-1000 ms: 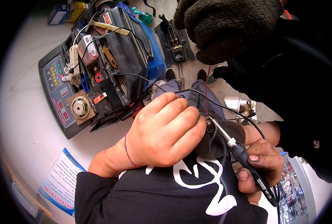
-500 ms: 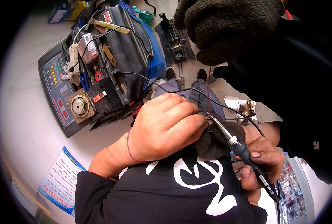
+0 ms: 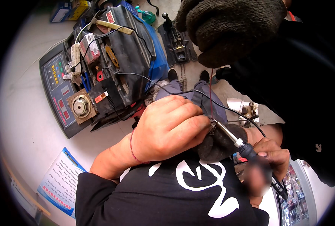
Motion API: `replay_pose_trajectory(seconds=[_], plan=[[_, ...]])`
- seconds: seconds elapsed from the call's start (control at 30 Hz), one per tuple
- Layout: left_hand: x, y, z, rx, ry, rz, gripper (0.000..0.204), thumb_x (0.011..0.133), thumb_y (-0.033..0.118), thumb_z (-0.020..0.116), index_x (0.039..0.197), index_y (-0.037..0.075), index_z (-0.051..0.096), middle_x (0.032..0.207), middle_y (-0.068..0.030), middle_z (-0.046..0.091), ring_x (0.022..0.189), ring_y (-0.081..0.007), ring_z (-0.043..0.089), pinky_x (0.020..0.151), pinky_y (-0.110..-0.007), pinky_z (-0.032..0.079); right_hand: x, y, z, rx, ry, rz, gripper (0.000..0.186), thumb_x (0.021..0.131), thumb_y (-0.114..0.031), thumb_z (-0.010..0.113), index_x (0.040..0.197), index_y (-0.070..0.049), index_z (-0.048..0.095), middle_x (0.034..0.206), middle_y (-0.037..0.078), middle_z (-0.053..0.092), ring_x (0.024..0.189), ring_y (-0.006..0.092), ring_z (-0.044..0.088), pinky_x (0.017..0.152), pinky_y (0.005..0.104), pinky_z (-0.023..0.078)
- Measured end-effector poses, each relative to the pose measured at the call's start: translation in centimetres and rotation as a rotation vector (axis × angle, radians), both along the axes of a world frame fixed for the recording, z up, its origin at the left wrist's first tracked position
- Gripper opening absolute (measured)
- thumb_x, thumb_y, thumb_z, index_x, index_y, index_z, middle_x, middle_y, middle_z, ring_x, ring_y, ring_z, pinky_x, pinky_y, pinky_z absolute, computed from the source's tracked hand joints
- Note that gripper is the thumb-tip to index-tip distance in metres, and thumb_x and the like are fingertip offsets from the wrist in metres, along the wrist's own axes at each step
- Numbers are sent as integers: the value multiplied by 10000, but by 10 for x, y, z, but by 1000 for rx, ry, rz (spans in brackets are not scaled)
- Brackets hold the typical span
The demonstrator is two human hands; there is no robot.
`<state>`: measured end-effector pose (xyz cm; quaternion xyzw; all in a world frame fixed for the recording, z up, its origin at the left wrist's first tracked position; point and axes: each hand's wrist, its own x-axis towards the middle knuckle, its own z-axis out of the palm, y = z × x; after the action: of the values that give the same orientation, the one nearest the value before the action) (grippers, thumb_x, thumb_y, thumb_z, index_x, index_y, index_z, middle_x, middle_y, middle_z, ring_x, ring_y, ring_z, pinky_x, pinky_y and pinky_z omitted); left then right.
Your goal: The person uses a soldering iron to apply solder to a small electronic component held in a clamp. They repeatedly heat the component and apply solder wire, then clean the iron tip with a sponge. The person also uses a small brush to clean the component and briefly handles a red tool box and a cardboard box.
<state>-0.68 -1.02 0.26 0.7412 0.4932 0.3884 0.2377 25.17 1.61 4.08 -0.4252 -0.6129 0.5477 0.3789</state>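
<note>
My left hand (image 3: pixel 171 130) is closed in a pinch; what its fingertips hold is hidden. In my right hand (image 3: pixel 274 156) is a soldering iron (image 3: pixel 245 149) with a dark handle and a bare metal barrel. The iron's tip meets or nearly meets a small part (image 3: pixel 213 130) beside my left fingertips, too small to name. Below that part, another person's dark-gloved hand (image 3: pixel 222 145) supports it. A thin red wire (image 3: pixel 211 94) runs from the small part up to that person's other gloved hand (image 3: pixel 231 32).
The iron's black cord (image 3: pixel 167 90) crosses toward a machine (image 3: pixel 64 94) with a button panel. A hammer (image 3: pixel 112 26), a power strip (image 3: pixel 75 54), blue-handled pliers (image 3: pixel 85 81) and a loudspeaker (image 3: pixel 80 106) lie on it. A lever assembly (image 3: pixel 178 45) lies on the floor.
The soldering iron's tip has shifted slightly down and right, its handle tilting a little. My left hand sits slightly further right. The gloved hands have hardly moved.
</note>
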Motion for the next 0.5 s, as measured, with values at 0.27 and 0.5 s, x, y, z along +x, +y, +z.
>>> replay_pose_trajectory(seconds=[0.27,0.5], plan=[[-11,-13,-4,-64,-121,155,274,681,-56,760,916,24,645,800,-89,645,655,-239,640,560,-321,510,-1,-5,3,-131,189,-153,370,756,-179,792,917,-33,492,711,92,558,599,149,496,624,297,410],[-17,-21,-10,-73,-130,157,259,697,-71,753,921,12,654,814,-102,669,647,-221,654,556,-302,510,-10,8,-4,-159,97,-184,434,774,-279,791,874,-34,447,659,79,510,545,113,468,542,250,386]])
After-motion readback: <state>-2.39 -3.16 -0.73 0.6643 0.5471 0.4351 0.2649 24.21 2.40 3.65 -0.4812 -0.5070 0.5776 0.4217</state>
